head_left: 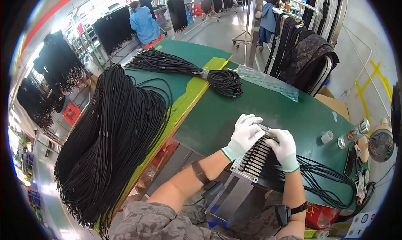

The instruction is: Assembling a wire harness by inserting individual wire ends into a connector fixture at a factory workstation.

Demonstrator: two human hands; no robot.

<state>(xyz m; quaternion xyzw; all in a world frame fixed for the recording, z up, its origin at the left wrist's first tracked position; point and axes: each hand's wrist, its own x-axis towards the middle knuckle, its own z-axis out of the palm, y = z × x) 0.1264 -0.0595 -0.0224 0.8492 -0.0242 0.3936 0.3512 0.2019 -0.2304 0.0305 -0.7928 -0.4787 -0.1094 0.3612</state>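
Observation:
Both my hands wear white gloves with green cuffs and meet over the far end of a metal fixture (pixel 247 173) at the table's near edge. In its slots lies a row of pale, slim connector ends, with black cables (pixel 324 177) running off to the right beneath my right wrist. My left hand (pixel 244 135) has its thumb and fingers drawn together at the fixture's far end. Close beside it, my right hand (pixel 284 147) bends its thumb and fingers in a pinch over the last slots. Whatever small piece lies between the fingertips is too hidden to name.
A large heap of black cables (pixel 113 131) hangs over the table's left part; a tied cable bundle (pixel 176 68) lies beyond. Right stand a white cup (pixel 327 137), a glass bottle (pixel 354 133) and a small fan (pixel 380 144). Two people work farther off among racks.

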